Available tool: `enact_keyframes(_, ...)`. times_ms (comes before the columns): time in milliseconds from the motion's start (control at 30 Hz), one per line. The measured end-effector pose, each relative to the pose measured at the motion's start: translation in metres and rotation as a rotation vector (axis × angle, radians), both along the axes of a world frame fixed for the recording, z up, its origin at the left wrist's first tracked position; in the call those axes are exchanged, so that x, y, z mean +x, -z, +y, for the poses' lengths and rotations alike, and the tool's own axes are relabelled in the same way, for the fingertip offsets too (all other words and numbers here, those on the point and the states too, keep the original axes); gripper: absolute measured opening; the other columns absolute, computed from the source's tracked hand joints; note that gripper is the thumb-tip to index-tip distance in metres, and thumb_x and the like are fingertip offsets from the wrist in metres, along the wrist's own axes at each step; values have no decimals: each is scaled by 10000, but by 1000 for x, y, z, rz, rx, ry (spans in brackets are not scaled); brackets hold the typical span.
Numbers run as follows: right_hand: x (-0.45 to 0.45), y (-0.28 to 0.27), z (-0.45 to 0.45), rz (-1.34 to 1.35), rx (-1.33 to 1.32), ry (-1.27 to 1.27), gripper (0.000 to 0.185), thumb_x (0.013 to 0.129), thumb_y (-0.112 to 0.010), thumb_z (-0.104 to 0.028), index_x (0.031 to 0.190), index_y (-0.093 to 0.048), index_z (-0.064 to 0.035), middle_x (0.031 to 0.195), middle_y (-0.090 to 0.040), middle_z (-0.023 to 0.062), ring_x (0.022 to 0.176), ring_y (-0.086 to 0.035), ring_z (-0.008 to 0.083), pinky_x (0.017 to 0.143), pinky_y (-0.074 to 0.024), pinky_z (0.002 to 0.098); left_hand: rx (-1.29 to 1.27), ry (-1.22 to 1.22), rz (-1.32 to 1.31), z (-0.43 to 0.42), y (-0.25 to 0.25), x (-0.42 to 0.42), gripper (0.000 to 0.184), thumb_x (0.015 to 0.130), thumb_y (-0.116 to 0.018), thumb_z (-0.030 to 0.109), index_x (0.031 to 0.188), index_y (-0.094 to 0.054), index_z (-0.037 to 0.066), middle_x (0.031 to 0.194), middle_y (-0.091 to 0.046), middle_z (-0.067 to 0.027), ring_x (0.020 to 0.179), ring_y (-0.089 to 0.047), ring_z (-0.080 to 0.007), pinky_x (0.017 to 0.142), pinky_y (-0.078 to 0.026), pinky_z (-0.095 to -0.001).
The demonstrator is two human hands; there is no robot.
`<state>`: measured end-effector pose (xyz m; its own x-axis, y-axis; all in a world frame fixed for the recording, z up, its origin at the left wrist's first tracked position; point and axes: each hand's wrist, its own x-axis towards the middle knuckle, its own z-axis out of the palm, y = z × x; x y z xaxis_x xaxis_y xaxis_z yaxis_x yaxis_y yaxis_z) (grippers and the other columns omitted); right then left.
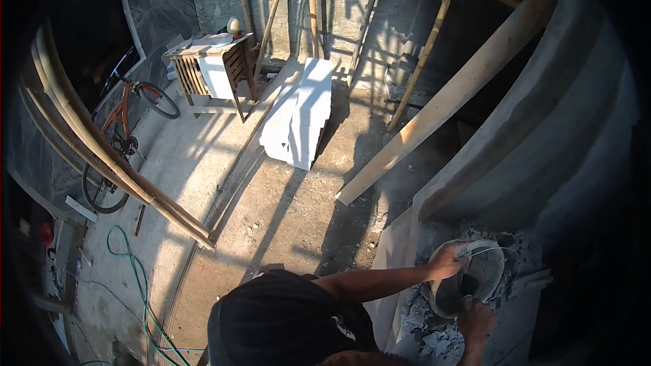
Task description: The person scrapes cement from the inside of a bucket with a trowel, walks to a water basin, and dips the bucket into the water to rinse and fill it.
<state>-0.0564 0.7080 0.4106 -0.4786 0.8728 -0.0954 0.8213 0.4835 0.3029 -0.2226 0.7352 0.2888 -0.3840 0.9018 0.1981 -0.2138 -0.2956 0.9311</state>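
Reaching to a bucket (489, 274) beside the grey wall (522, 156), a worker (291, 318) has the left hand (445, 261) apparently closed on its edge; the right hand (477, 318) curls opposite, grip unclear. Stiff, probably weighty, it suits holding two-sided.

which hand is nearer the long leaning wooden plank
Left. The left hand is at the bucket, on the side toward the plank; the right hand is lower in the picture, farther away.
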Motion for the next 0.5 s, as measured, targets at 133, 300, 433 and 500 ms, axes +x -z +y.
enact_keyframes(133,8,-7,-1,2,-169,-65,191,752,-590,-232,789,-690,-73,718,-653,190,695,-650,363,641,-517,428,137,-121,178,0,-1,11,393,786,-601,63,1169,-557,-10,1113,-591,-190,1040,-570,-294,906,-424,-338)
enact_keyframes(300,18,-12,4,235,-464,16,226,709,-607,-220,774,-694,-22,680,-638,199,650,-645,330,620,-490,414,53,-70,204,-6,-5,17,416,792,-595,-5,1204,-538,7,1138,-581,-149,1076,-550,-208,904,-427,-286)
enact_keyframes(433,38,0,12,718,-713,327,247,689,-630,-131,874,-680,26,606,-586,150,589,-584,202,565,-447,381,77,-77,117,2,0,18,392,798,-603,42,1182,-548,-15,1109,-599,-162,1035,-566,-235,905,-424,-309)
enact_keyframes(500,47,10,13,891,-800,477,256,684,-634,-98,897,-672,40,588,-564,133,586,-560,168,552,-436,369,66,-66,131,4,3,19,404,803,-597,3,1202,-536,-9,1101,-604,-131,1018,-562,-182,891,-429,-277)
